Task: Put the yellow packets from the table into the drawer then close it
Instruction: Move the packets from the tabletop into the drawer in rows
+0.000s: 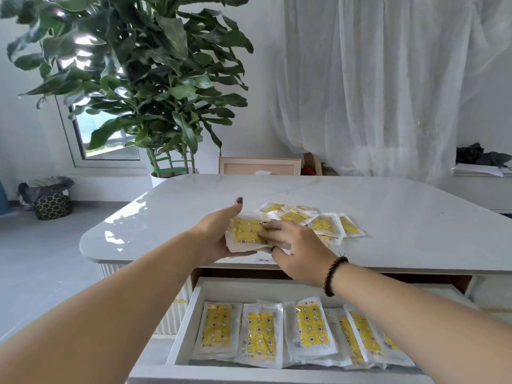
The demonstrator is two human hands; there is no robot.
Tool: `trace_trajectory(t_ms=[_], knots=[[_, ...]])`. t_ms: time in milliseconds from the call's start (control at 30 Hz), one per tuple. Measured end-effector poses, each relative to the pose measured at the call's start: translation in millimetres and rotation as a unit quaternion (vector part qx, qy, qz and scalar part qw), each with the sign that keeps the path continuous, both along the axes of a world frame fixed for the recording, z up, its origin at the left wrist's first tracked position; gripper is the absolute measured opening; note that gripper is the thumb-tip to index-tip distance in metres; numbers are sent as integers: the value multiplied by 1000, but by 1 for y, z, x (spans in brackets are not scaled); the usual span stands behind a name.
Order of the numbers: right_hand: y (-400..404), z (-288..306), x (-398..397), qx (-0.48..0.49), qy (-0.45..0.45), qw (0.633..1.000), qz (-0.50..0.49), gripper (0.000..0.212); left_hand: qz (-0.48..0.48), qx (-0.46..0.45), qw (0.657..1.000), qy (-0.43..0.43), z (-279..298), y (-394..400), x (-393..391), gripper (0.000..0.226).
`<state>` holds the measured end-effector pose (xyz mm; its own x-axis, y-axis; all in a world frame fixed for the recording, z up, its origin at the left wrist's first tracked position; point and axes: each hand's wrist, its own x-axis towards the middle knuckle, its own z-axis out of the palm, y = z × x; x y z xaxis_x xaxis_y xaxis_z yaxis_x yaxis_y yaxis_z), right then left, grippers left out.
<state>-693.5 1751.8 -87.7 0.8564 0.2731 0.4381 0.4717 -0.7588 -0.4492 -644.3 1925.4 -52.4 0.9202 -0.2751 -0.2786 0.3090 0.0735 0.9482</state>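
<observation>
A stack of yellow packets is held near the table's front edge: my left hand grips it from the left, thumb up. My right hand lies on its right side, fingers curled over the top packet. Several more yellow packets lie spread on the white table just behind and to the right. Below the tabletop the white drawer stands pulled out, and several yellow packets lie in a row inside it. My right forearm hides the drawer's right part.
A big potted plant stands behind the table's far left corner. A wooden frame leans behind the far edge, and white curtains hang at the back right. A patterned bag sits on the floor at left.
</observation>
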Motion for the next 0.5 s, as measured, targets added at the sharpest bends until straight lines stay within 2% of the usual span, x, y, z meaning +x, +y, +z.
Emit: trace_trajectory(t_ms=[33, 133, 233, 367, 433, 500], knots=[[1, 1, -1, 33, 16, 999, -5, 33, 4, 27, 999, -21, -3, 1, 1, 28], [-1, 8, 2, 140, 14, 988, -59, 24, 11, 76, 995, -59, -12, 5, 6, 37], [-5, 11, 6, 181, 6, 975, -131, 38, -25, 88, 992, -90, -12, 7, 2, 37], [-10, 9, 10, 286, 116, 940, -147, 51, -49, 147, 976, -156, -14, 8, -2, 32], [-12, 11, 9, 280, 129, 936, -172, 39, -65, 190, 960, -194, -14, 8, -4, 33], [-15, 16, 7, 262, 105, 941, -185, 25, -97, 249, 933, -242, -13, 6, -8, 36]])
